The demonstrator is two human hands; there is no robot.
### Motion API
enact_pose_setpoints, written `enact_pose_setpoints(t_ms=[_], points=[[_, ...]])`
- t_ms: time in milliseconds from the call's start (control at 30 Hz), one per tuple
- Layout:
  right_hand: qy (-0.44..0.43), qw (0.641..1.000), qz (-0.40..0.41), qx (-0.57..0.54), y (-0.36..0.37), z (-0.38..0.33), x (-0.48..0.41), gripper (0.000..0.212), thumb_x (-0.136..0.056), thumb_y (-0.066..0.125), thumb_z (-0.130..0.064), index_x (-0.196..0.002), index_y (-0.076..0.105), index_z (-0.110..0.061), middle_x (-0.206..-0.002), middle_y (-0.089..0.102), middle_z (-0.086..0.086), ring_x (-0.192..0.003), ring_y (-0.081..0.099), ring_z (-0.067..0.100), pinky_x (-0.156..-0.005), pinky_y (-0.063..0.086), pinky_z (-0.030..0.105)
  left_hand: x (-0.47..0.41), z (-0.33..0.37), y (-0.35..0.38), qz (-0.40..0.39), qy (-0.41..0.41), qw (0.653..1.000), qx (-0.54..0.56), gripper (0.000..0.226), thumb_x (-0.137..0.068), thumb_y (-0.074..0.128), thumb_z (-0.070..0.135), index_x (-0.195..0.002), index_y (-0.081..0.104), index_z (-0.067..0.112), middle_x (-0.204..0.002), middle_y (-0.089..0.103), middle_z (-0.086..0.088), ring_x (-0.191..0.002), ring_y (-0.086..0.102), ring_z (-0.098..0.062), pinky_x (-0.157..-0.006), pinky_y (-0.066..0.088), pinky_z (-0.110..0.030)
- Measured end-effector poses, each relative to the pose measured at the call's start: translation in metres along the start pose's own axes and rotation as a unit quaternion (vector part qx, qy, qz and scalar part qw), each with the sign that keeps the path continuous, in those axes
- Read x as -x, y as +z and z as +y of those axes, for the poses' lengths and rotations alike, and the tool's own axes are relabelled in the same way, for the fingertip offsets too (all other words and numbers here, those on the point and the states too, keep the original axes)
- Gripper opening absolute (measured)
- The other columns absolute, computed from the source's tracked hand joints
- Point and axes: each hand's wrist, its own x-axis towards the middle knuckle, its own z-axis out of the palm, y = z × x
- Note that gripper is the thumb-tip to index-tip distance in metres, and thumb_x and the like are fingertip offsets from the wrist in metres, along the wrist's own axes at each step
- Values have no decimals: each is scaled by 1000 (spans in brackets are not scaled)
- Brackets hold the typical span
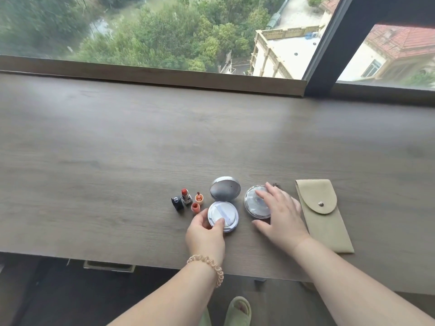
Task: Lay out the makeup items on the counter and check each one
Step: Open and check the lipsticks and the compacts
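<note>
An open cushion compact (223, 216) lies on the wooden counter (117, 149), its mirrored lid (225, 188) raised behind the white puff. My left hand (204, 234) grips the compact's near left rim with thumb and fingers. A second round clear-lidded compact (253, 201) sits to the right; my right hand (280, 215) rests spread on top of it and hides its right part. Left of the compacts stand an uncapped red lipstick (185, 196), its black cap (177, 203) lying beside it, and a small orange pot (199, 198) with its lid (195, 207).
A beige suede pouch (322, 215) with a snap flap lies flat at the right. A small dark item (275, 184) peeks out behind my right hand. The counter's near edge runs below my wrists. A window sill and dark frame post (329, 55) bound the far side.
</note>
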Motion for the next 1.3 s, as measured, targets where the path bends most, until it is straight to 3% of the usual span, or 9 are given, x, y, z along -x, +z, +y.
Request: enact_pose_setpoints(t_ms=[133, 267, 367, 467, 567, 767, 933, 1133, 1300], points=[[9, 1000, 30, 4, -1, -1, -3, 77, -77, 67, -45, -143, 28, -35, -156, 20, -3, -143, 15, 17, -113, 5, 35, 2, 1, 1, 15, -5, 1000, -6, 22, -79, 70, 11, -95, 61, 23, -73, 70, -1, -46, 57, -10, -51, 52, -27], [16, 1000, 23, -5, -1, -1, -8, 76, -76, 67, -47, -142, 30, -35, -152, 27, -4, -140, 20, 14, -113, 4, 35, 7, 2, 3, 42, -14, 998, -36, 63, -54, 75, 46, -110, 58, 21, -90, 67, -2, -73, 68, -22, -76, 57, -45], [24, 998, 52, -33, -6, -1, -4, 75, -70, 72, -44, -137, 38, -36, -144, 40, -8, -134, 30, 12, -111, 8, 36, 29, 16, -1, 48, -12, 997, -51, 75, -62, 77, 45, -127, 50, 19, -116, 54, 0, -89, 58, -13, -86, 46, -24], [36, 989, 88, -116, -20, -2, 2, 75, -60, 78, -46, -128, 46, -40, -130, 49, -13, -125, 41, 9, -106, 15, 35, 47, 33, -1, -46, 81, 994, -51, 62, -73, 77, 27, -127, 47, 26, -119, 47, 5, -91, 53, -3, -74, 42, -11], [34, 953, 90, -287, -43, -9, 12, 75, -50, 81, -50, -119, 51, -43, -122, 54, -17, -116, 49, 1, -105, 31, 31, 51, 61, 0, -189, 156, 965, -91, 83, -62, 80, 33, -133, 37, 41, -129, 41, 13, -115, 45, 1, -97, 43, -28], [-14, 849, 30, -528, -95, -26, 37, 55, -56, 86, -21, -106, 65, -22, -97, 72, -13, -93, 63, -1, -76, 51, 18, 56, 91, 8, -416, 87, 904, 48, 93, -63, 80, 10, -137, 33, 41, -135, 53, 2, -113, 61, -18, -93, 49, -38], [-22, 830, 12, -557, -113, -29, 53, 75, -52, 82, -57, -109, 65, -12, -97, 74, 5, -93, 69, 14, -75, 51, 18, 63, 99, 8, -447, 45, 885, 120, 75, -64, 75, 2, -128, 46, 28, -112, 64, -11, -95, 65, -25, -79, 54, -35], [-25, 830, 15, -556, -117, -31, 63, 46, -72, 71, -19, -116, 62, -9, -108, 71, 11, -102, 66, 18, -84, 51, 25, 66, 103, 5, -467, 10, 867, 176, 72, -66, 73, 4, -130, 43, 13, -108, 64, -16, -96, 64, -29, -86, 54, -39], [-38, 832, 38, -553, -113, -41, 62, 43, -69, 76, -26, -110, 66, -17, -103, 73, 7, -97, 67, 21, -87, 53, 33, 67, 105, -3, -492, 9, 849, 193, 61, -62, 76, 13, -119, 55, 10, -104, 68, -17, -92, 67, -30, -83, 55, -37]])
